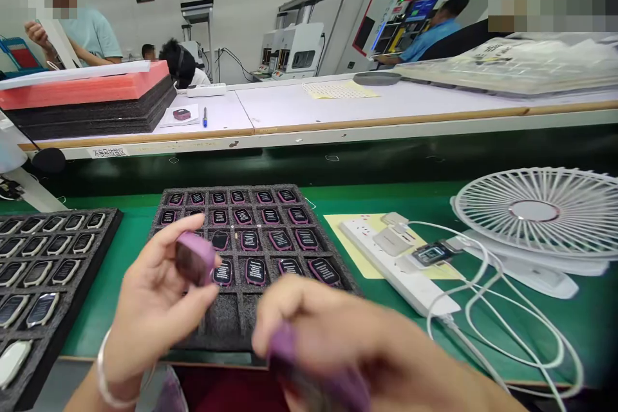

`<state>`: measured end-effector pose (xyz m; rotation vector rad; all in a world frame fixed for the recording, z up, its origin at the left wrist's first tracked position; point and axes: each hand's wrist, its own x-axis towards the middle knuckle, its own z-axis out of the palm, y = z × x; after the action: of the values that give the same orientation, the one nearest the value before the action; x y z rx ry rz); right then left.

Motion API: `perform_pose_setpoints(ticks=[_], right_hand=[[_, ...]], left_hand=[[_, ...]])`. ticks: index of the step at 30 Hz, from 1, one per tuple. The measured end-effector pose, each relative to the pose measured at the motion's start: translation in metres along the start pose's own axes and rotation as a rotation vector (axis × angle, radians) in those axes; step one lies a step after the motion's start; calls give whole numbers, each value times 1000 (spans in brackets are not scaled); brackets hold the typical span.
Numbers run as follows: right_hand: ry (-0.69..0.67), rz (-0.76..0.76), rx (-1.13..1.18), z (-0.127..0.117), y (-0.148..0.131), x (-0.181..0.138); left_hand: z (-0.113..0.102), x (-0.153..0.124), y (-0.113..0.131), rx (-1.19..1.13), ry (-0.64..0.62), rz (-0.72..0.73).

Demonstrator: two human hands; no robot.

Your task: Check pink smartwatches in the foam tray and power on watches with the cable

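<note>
Near the tray (223, 317), left hand (159, 299) pinches one watch (196, 257) and right hand (333, 331) grasps a second watch (300, 374), both best held rim-only, kept from knocking together

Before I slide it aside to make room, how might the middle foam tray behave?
The middle foam tray lies broad and flat, so it probably won't tip. Its speckled foam may give slightly when pressed. The purple-rimmed devices sit in separate pockets, so a gentle push would likely leave them seated.
</note>
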<state>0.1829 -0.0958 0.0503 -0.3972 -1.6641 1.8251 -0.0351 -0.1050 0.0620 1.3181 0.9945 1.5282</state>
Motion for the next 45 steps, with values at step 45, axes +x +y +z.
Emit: perform_pose_setpoints(ticks=[45], right_hand=[[430,7,314,-63,69,74]], left_hand=[[7,40,-82,-207,51,-284]])
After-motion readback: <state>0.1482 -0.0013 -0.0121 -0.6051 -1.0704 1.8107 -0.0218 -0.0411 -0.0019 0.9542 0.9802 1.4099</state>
